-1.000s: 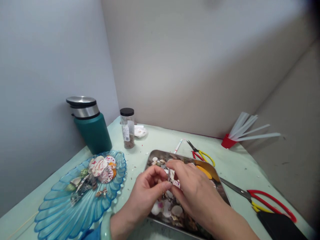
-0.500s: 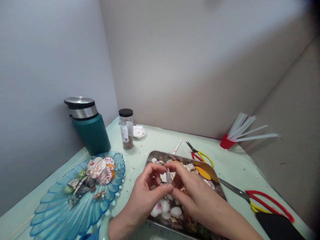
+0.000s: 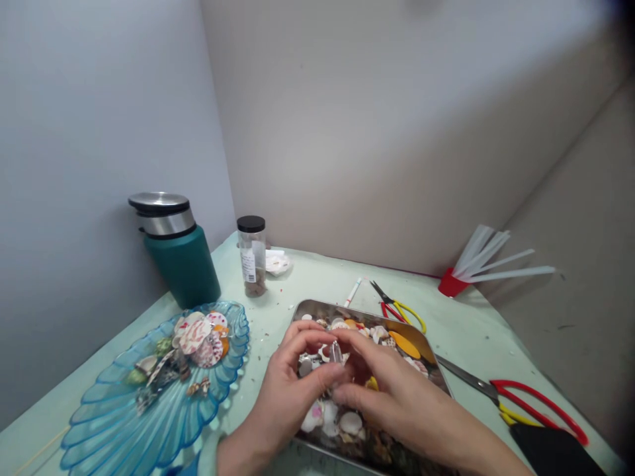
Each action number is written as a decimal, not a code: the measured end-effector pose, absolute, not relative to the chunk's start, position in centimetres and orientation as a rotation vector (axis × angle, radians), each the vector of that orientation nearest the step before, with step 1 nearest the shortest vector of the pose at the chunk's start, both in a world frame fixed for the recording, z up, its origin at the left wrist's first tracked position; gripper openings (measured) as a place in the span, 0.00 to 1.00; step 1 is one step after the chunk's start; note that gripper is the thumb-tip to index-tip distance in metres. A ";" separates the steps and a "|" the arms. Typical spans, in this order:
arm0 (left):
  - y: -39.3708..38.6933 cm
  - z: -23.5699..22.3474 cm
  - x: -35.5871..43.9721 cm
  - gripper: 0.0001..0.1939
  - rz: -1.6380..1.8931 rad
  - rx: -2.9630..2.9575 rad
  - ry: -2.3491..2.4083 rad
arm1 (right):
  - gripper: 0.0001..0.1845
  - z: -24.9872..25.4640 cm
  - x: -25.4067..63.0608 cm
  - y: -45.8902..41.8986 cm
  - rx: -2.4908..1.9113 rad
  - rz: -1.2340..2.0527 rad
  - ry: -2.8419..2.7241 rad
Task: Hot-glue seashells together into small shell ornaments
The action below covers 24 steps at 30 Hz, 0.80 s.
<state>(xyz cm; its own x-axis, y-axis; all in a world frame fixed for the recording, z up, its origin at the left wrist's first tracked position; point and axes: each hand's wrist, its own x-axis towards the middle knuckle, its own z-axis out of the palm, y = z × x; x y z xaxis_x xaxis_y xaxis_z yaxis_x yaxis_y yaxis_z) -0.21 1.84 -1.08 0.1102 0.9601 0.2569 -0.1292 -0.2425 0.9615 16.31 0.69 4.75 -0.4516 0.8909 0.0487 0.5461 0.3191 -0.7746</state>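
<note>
My left hand (image 3: 295, 387) and my right hand (image 3: 384, 390) meet over a metal tray (image 3: 425, 342) of mixed seashells (image 3: 351, 423). Between their fingertips is a small, narrow, shiny greyish piece (image 3: 336, 352), held roughly upright. Its exact kind is too small to make out. Both hands have thumb and fingers closed around it, left fingers on one side, right on the other. Parts of the tray and its shells are hidden beneath my hands. Yellow, white and spotted shells show around them.
A blue shell-shaped dish (image 3: 163, 433) with shells is at left. Behind it stand a green bottle (image 3: 183, 264) and a black-lidded jar (image 3: 252, 258). Small scissors (image 3: 397, 306), large red-and-yellow scissors (image 3: 520, 403), a black object (image 3: 550, 449) and a red cup (image 3: 452, 283) of pale sticks are rightward.
My fingers have turned and shifted the small shiny piece between both hands, over the tray. More shells show beneath than a second ago. The view has swayed slightly.
</note>
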 end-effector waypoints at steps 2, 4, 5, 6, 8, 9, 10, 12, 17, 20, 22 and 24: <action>1.9 -0.9 -0.3 0.08 1.339 1.299 0.888 | 0.25 4.8 16.3 0.7 -1.266 0.968 -2.119; 2.0 -0.7 -0.4 0.08 1.318 1.250 0.860 | 0.22 4.8 16.1 0.7 -1.282 0.928 -2.100; 2.0 -0.6 -0.4 0.08 1.306 1.237 0.851 | 0.21 4.8 16.0 0.7 -1.291 0.902 -2.091; 2.0 -0.5 -0.4 0.09 1.296 1.230 0.844 | 0.20 4.8 16.0 0.8 -1.295 0.878 -2.089; 2.0 -0.4 -0.5 0.10 1.281 1.229 0.843 | 0.20 4.8 15.9 0.8 -1.287 0.858 -2.101; 2.0 -0.4 -0.5 0.11 1.279 1.230 0.846 | 0.20 4.9 15.8 0.8 -1.277 0.858 -2.109; 2.0 -0.4 -0.6 0.11 1.279 1.231 0.849 | 0.21 4.9 15.8 0.7 -1.265 0.860 -2.114; 2.0 -0.5 -0.6 0.12 1.284 1.233 0.857 | 0.21 5.0 15.9 0.7 -1.244 0.854 -2.124; 2.1 -0.7 -0.6 0.12 1.290 1.189 0.848 | 0.23 4.8 16.0 0.8 -1.207 0.778 -2.157; 2.0 -0.7 -0.6 0.12 1.280 1.172 0.825 | 0.23 4.6 16.0 0.8 -1.194 0.751 -2.166; 2.0 -0.6 -0.7 0.11 1.277 1.168 0.809 | 0.21 4.5 15.9 0.8 -1.184 0.749 -2.176; 2.0 -0.5 -0.7 0.12 1.273 1.156 0.799 | 0.20 4.5 15.9 0.8 -1.180 0.748 -2.187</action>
